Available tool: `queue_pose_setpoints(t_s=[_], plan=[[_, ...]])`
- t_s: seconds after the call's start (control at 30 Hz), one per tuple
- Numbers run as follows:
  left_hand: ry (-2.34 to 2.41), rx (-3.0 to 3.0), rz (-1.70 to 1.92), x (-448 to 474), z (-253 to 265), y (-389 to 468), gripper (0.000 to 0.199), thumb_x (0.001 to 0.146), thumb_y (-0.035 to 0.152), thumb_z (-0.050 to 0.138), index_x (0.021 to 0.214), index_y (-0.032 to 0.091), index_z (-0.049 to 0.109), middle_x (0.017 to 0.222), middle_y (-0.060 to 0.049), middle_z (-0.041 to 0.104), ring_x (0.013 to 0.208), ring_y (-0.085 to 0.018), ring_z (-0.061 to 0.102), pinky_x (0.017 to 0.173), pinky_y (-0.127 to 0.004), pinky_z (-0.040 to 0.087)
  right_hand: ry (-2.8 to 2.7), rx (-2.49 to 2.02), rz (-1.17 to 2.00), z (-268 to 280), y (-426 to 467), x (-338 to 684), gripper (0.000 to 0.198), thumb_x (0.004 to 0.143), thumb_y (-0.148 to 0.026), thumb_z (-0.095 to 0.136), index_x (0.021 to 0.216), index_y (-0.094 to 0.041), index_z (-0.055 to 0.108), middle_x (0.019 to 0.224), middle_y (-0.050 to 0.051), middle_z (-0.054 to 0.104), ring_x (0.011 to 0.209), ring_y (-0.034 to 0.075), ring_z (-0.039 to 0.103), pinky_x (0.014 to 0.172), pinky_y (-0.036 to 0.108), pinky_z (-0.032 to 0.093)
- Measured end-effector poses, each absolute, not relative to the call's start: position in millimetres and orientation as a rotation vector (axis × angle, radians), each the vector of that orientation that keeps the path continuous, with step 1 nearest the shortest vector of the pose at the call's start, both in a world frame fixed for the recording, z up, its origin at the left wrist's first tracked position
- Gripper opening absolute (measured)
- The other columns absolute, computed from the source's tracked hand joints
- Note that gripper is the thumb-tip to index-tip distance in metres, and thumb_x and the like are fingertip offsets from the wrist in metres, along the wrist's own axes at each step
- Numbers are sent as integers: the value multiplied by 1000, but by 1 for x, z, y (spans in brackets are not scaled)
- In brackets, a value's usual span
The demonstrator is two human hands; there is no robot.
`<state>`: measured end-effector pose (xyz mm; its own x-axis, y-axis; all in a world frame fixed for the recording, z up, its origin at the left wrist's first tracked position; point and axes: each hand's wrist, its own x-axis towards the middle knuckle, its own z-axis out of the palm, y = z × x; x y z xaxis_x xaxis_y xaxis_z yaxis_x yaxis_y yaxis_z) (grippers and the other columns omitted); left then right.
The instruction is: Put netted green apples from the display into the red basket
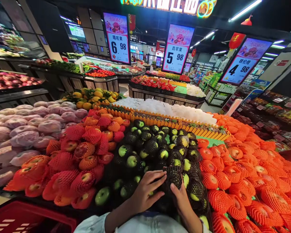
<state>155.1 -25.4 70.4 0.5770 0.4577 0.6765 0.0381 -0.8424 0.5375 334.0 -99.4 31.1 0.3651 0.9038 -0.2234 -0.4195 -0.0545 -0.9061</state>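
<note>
My right hand (181,197) is closed around a green apple in a black foam net (174,176), thumb across its front; its other fingers are mostly hidden behind. The net covers most of this apple. To its left, my left hand (146,191) has its fingers stretched out and its thumb apart, fingertips at the net's left side; whether they press on it I cannot tell. Both hands are over a pile of green apples (131,161), many in black nets. One bare green apple (102,196) lies at the pile's front left.
Apples in red and orange nets (84,161) are heaped on the left, beside plastic-wrapped fruit (24,132). Orange-netted fruit (232,174) fills the right. A low yellow divider (157,120) runs behind the green apples. A red basket (34,213) stands at the lower left.
</note>
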Motion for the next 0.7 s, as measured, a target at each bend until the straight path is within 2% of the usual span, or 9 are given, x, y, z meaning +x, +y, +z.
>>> queue_pose_setpoints(t_s=[0.13, 0.27, 0.4, 0.47, 0.57, 0.63, 0.7], plan=[[311, 2555, 1104, 158, 68, -25, 55, 106, 27, 45, 159, 21, 32, 150, -13, 56, 150, -23, 37, 120, -45, 32, -432, -975, 1305, 57, -94, 322, 80, 66, -62, 85, 135, -33, 57, 132, 7, 69, 134, 31, 56, 116, 53, 41], [172, 2597, 1043, 157, 68, -26, 61, 105, 27, 43, 162, 18, 23, 157, -13, 48, 158, -25, 16, 125, -47, 24, -601, -989, 1283, 72, -81, 333, 80, 58, -52, 92, 129, -30, 61, 128, 7, 70, 122, 32, 63, 115, 53, 42], [190, 2496, 983, 152, 71, -22, 62, 105, 36, 40, 162, 17, 23, 162, -17, 39, 156, -27, 24, 123, -48, 29, -908, -1209, 969, 85, -48, 371, 93, 51, -46, 96, 133, -26, 56, 129, 8, 67, 121, 33, 62, 113, 53, 42], [214, 2421, 970, 150, 71, -20, 61, 105, 41, 40, 160, 19, 29, 163, -18, 37, 154, -30, 29, 121, -49, 33, -1065, -1337, 724, 96, -16, 397, 93, 55, -49, 93, 135, -23, 52, 132, 10, 64, 124, 33, 59, 115, 54, 40], [210, 2360, 961, 148, 70, -18, 54, 104, 39, 44, 156, 25, 39, 162, -16, 39, 151, -31, 34, 118, -51, 37, -1364, -1508, 269, 112, 49, 437, 88, 66, -50, 85, 137, -17, 46, 136, 14, 57, 129, 33, 54, 116, 51, 38], [199, 2341, 957, 148, 70, -17, 50, 104, 36, 44, 153, 27, 44, 161, -15, 39, 149, -31, 36, 116, -51, 39, -1721, -1606, 135, 114, 95, 459, 76, 77, -42, 76, 140, -17, 41, 137, 15, 55, 127, 30, 54, 112, 44, 41], [193, 2322, 963, 148, 70, -16, 48, 105, 35, 44, 152, 27, 46, 161, -14, 39, 148, -31, 38, 116, -51, 40, -1859, -1643, 136, 108, 135, 475, 69, 73, -28, 77, 134, -18, 47, 135, 15, 55, 128, 31, 52, 113, 43, 39]])
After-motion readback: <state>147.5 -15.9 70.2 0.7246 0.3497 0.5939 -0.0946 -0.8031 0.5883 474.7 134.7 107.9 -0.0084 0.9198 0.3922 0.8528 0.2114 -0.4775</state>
